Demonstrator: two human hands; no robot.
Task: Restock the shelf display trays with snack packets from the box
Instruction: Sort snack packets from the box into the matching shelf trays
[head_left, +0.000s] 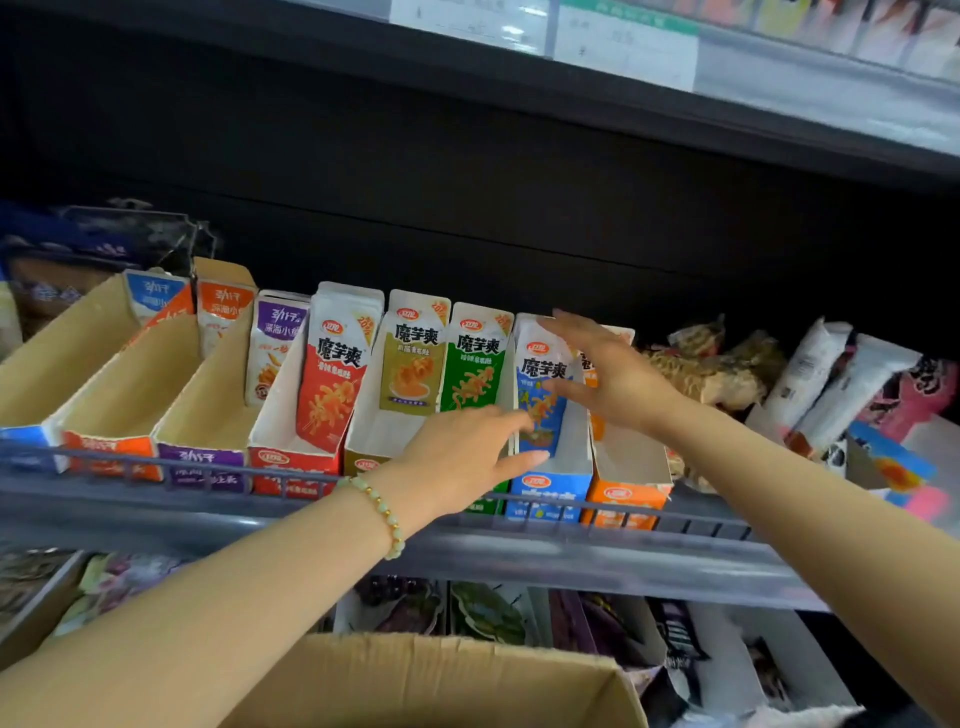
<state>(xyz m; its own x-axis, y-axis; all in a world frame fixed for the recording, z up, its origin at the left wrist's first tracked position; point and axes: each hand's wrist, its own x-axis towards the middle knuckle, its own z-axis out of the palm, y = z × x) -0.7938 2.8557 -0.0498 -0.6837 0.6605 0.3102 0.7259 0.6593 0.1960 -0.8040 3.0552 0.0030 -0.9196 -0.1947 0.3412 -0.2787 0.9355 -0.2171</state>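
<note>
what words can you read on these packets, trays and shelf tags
"魔芋爽": red packet, yellow packet, green packet, blue packet
"劲仔": purple packet, left orange packet
"深海小": purple packet, the rest hidden
Small print, tray fronts, price tags: too blurred

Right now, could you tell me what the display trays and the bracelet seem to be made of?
Display trays: printed paperboard, matte brown inside, going by raw cut edges. Bracelet: glossy pale-green and gold beads, possibly jade or glass.

Trays (124, 389) stand side by side on the shelf (571, 551); packets (332, 374) inside; box (415, 686) below.
</note>
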